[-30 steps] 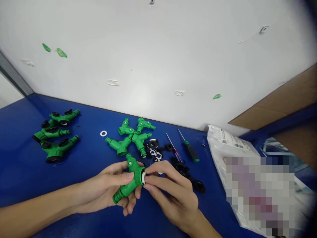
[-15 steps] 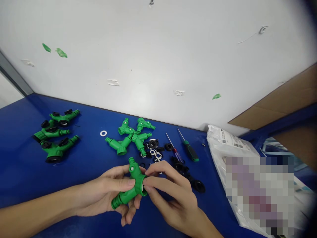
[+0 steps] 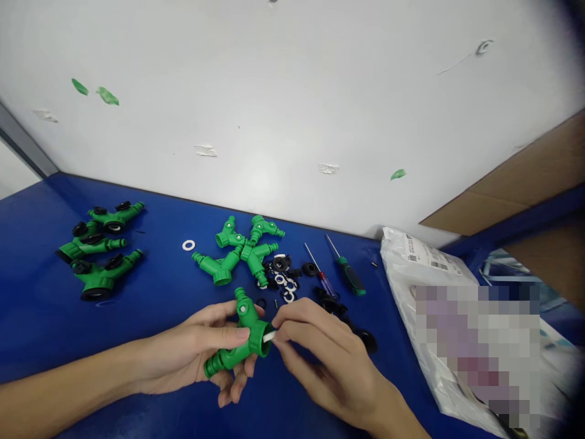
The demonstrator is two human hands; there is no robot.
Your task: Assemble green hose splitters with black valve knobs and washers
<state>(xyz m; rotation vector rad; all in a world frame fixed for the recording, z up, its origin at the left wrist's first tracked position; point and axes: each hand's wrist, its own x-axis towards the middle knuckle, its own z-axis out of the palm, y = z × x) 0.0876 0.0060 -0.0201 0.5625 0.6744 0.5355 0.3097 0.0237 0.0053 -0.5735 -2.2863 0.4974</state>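
Observation:
My left hand is closed around a green Y-shaped hose splitter, its thumb on top and its wide round mouth facing right. My right hand pinches a white ring washer between thumb and fingertips. Seen edge-on, the washer sits at the splitter's mouth, partly inside it. Just beyond the hands lie loose white rings and small black parts.
Several bare green splitters lie ahead, with a lone white washer to their left. Splitters with black knobs rest at far left. Two screwdrivers and a white plastic bag are on the right, before a white wall.
My right fingers have drawn back slightly to the right from the splitter's mouth, and the white washer now shows between them. The left hand keeps its hold.

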